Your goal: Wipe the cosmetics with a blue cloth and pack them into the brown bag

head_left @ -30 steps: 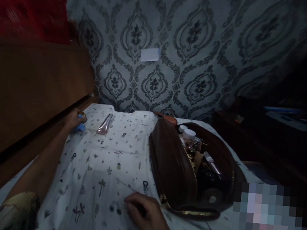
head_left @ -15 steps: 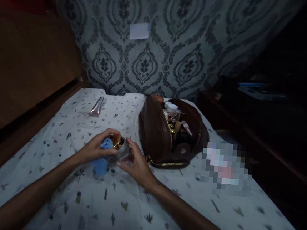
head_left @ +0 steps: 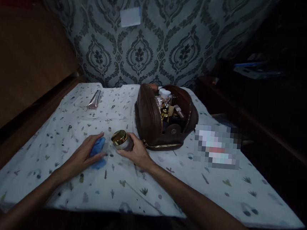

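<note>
My right hand [head_left: 136, 152] is wrapped round a cosmetic jar [head_left: 125, 143], a clear-looking body under a shiny gold lid, tilted a little to the left. To its left, my left hand [head_left: 85, 154] holds a crumpled blue cloth [head_left: 98, 149] between thumb and fingers, apart from the jar. Just beyond my right hand stands a brown toiletry bag [head_left: 149, 118], unzipped, with white-capped jars [head_left: 166, 94], gold-topped items and a pink-capped tube inside. Its deeper contents are too dark to make out.
Everything rests on a white patterned cloth [head_left: 61, 128] over a table. A pinkish squeeze tube [head_left: 94, 100] lies at the back left. To the right of the bag is a blurred-out item [head_left: 216, 147]. A wooden panel [head_left: 27, 46] rises on the left, patterned wallpaper [head_left: 140, 53] behind.
My left hand has come off the gold lid and moved left with the blue cloth. The jar stays in my right hand. The view has shifted slightly.
</note>
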A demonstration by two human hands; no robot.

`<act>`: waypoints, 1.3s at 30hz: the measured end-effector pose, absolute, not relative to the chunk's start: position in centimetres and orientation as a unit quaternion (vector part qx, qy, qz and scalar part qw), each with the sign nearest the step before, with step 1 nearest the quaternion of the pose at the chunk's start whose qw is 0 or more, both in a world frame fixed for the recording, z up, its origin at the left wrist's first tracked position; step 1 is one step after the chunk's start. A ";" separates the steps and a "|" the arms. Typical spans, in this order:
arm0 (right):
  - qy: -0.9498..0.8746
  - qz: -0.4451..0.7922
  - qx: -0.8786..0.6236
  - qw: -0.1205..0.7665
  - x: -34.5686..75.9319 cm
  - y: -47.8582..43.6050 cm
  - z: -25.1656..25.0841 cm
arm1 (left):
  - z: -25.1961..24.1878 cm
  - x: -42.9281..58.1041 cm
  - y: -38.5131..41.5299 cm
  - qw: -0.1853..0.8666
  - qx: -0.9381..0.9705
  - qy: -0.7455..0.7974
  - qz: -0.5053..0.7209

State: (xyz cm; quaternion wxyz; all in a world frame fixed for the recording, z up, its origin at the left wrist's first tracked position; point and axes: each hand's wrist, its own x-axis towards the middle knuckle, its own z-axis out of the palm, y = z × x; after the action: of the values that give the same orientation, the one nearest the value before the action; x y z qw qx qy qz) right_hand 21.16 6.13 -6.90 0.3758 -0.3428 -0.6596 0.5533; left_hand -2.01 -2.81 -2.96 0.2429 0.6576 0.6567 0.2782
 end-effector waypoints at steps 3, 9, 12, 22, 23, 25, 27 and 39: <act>-0.672 0.543 -0.337 0.374 21.4 6.1 -6.6 | -3.5 -2.4 -4.4 0.202 0.684 0.666 0.220; -0.675 0.538 -0.333 0.380 21.3 5.9 -6.8 | -2.8 -2.0 -5.0 0.144 0.682 0.672 0.250; -0.679 0.536 -0.323 0.384 21.3 5.8 -6.8 | -1.0 -1.2 -3.9 0.117 0.665 0.657 0.335; -0.452 0.796 -0.225 0.333 21.6 5.8 -5.8 | -0.4 2.4 -0.3 0.490 0.342 0.571 0.563; -0.426 0.818 -0.202 0.329 21.7 5.8 -5.7 | -0.6 2.8 -0.2 0.494 0.332 0.569 0.567; -0.405 0.837 -0.166 0.328 21.7 5.7 -5.5 | -0.9 3.6 -0.2 0.490 0.336 0.565 0.572; -0.402 0.841 -0.149 0.329 21.7 5.6 -5.3 | -1.1 4.3 -0.3 0.484 0.349 0.559 0.576; -0.331 0.833 -0.183 0.404 22.3 6.8 -5.3 | -1.5 3.0 -1.4 0.492 0.343 0.589 0.541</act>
State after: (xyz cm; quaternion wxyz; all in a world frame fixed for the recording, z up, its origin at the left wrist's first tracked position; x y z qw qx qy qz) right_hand 22.25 6.84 -5.30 0.4045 -0.1828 -0.3310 0.8328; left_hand 2.98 -1.36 -1.53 0.4917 0.3430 0.5895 0.5413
